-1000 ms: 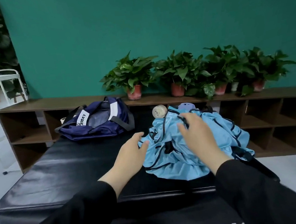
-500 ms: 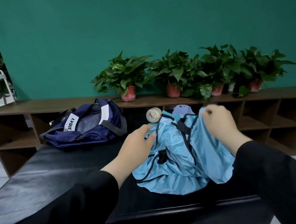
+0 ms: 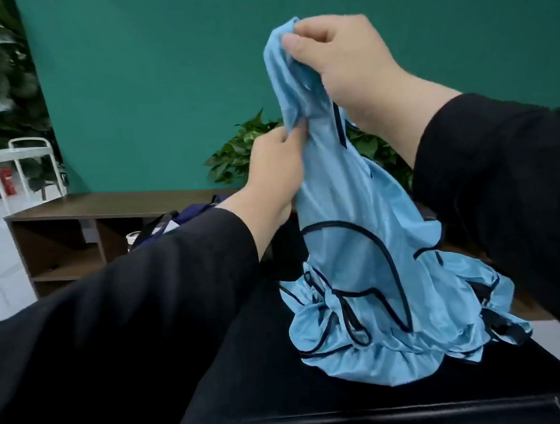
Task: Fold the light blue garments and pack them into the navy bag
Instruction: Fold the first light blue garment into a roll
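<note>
A light blue garment (image 3: 350, 212) with dark navy trim hangs lifted above the black padded bench (image 3: 359, 406). My right hand (image 3: 339, 59) grips its top edge high up in front of the teal wall. Just below, my left hand (image 3: 275, 174) pinches the fabric's left side. The garment's lower part still trails into the heap of light blue garments (image 3: 386, 331) on the bench. Only a sliver of the navy bag (image 3: 186, 217) shows behind my left forearm; the rest is hidden.
A low wooden shelf unit (image 3: 100, 208) runs along the wall behind the bench, with a potted plant (image 3: 242, 150) on top. A white rack (image 3: 3, 159) stands at the far left. The bench's front edge is near the bottom right.
Both hands have risen from the heap on the bench, pulling one garment up into the air. The camera has tilted and moved closer, so the bag is now mostly hidden.
</note>
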